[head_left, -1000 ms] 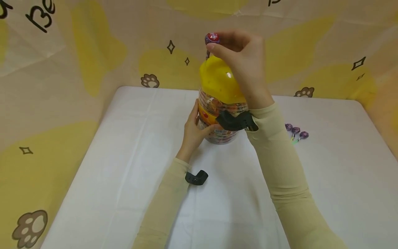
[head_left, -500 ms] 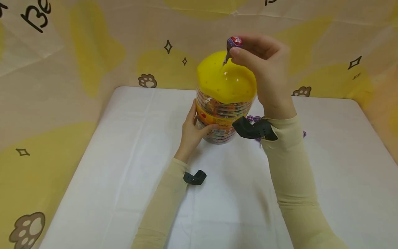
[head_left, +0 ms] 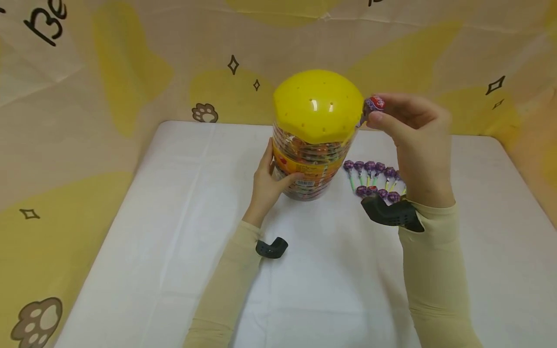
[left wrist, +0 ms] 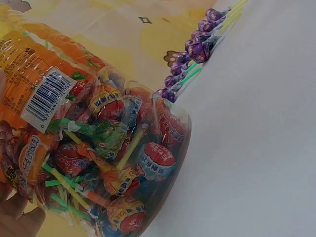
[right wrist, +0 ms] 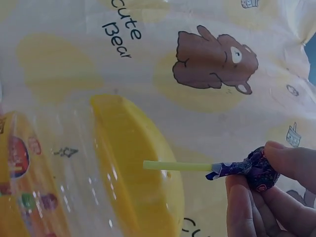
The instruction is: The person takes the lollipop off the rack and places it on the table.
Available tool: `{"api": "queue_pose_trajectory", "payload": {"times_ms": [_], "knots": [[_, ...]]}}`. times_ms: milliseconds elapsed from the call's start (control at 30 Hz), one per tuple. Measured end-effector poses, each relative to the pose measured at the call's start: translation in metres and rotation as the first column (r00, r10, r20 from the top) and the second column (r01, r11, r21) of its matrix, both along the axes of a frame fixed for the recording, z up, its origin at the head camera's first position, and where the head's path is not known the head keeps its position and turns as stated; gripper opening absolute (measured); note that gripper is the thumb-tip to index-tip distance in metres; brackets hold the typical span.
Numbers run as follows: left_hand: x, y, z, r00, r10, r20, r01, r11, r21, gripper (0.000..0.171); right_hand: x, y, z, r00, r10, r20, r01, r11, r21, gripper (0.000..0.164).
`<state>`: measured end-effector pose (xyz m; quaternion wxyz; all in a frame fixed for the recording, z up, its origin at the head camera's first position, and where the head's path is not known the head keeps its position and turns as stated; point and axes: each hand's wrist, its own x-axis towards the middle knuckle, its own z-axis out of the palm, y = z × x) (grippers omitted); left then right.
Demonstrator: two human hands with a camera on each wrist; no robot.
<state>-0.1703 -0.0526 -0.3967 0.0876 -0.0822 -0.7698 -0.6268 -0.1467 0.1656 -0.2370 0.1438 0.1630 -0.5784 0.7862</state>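
Note:
A clear plastic jar (head_left: 313, 154) with a domed yellow lid (head_left: 317, 104) stands on the white table, full of wrapped lollipops (left wrist: 123, 148) in several colours. My left hand (head_left: 270, 188) holds the jar low on its left side, thumb across the front by the barcode label. To the jar's right, my right hand (head_left: 417, 140) pinches a purple-wrapped lollipop (right wrist: 261, 170) by its head between thumb and fingers. Its pale yellow stick (right wrist: 177, 166) points toward the jar, and the lollipop is in the air beside the lid.
Purple lollipops (head_left: 370, 166) lie in two rows on the white table (head_left: 209, 193), right of the jar and partly hidden by the right wrist. A yellow-patterned cloth backdrop (head_left: 196, 53) rises behind the table. Black wrist cameras (head_left: 271, 248) sit on both wrists.
My right hand has moved right and down from above the lid, carrying the lollipop to the jar's right side. More of the lollipop rows now shows. My left hand stays on the jar.

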Motion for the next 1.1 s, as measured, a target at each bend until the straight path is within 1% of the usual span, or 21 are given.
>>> {"api": "queue_pose_trajectory", "payload": {"times_ms": [167,267,333,433,533,633,767,833,867,900,933,967,1000,1033,1100], "knots": [[0.0,-0.001,0.0,1.0,-0.004,-0.02,0.004,1.0,0.014,0.1,0.007,0.021,-0.016,1.0,-0.017,0.013,0.017,1.0,-0.022,0.025],[0.0,-0.001,0.0,0.999,-0.007,-0.032,0.008,1.0,0.023,0.102,0.011,0.032,-0.026,0.999,-0.039,0.028,0.04,0.999,-0.014,0.025],[0.001,-0.001,0.0,0.999,-0.01,-0.037,0.011,1.0,0.026,0.104,0.013,0.039,-0.032,0.996,-0.068,0.05,0.068,0.998,0.003,0.026],[0.001,-0.001,0.0,0.999,-0.01,-0.037,0.011,1.0,0.028,0.106,0.015,0.049,-0.043,0.99,-0.112,0.086,0.107,0.993,0.055,0.028],[0.001,-0.001,0.0,0.999,-0.009,-0.031,0.01,1.0,0.028,0.105,0.017,0.058,-0.054,0.981,-0.152,0.118,0.141,0.985,0.097,0.026],[0.001,-0.001,0.001,1.0,-0.007,-0.023,0.008,1.0,0.03,0.101,0.018,0.068,-0.065,0.976,-0.165,0.14,0.152,0.983,0.1,0.023],[0.001,0.0,0.001,1.0,-0.005,-0.01,0.005,0.999,0.032,0.099,0.02,0.081,-0.077,0.974,-0.156,0.162,0.141,0.985,0.097,0.022],[0.001,0.0,0.001,1.0,-0.005,-0.006,0.005,1.0,0.031,0.099,0.022,0.09,-0.081,0.969,-0.151,0.198,0.124,0.982,0.141,0.022],[0.001,0.0,0.001,1.0,-0.007,-0.006,0.007,1.0,0.03,0.1,0.023,0.095,-0.083,0.962,-0.153,0.224,0.113,0.977,0.181,0.022],[0.001,0.0,0.001,1.0,-0.008,-0.006,0.008,1.0,0.03,0.101,0.024,0.101,-0.085,0.951,-0.168,0.261,0.102,0.963,0.25,0.021],[0.0,0.0,0.001,1.0,-0.01,-0.01,0.01,1.0,0.03,0.103,0.025,0.106,-0.088,0.936,-0.191,0.295,0.083,0.936,0.342,0.021],[0.0,0.001,0.001,1.0,-0.012,-0.014,0.012,0.999,0.03,0.104,0.025,0.113,-0.091,0.924,-0.2,0.325,0.047,0.905,0.423,0.022],[0.0,0.0,0.001,1.0,-0.014,-0.018,0.015,0.999,0.029,0.105,0.026,0.12,-0.094,0.909,-0.22,0.354,0.013,0.864,0.503,0.022],[0.0,0.0,0.0,1.0,-0.017,-0.022,0.017,0.999,0.029,0.106,0.026,0.126,-0.098,0.893,-0.244,0.379,-0.023,0.815,0.579,0.022],[0.0,0.0,0.0,1.0,-0.016,-0.023,0.017,0.999,0.028,0.106,0.025,0.138,-0.107,0.868,-0.281,0.409,-0.094,0.717,0.691,0.025]]}}
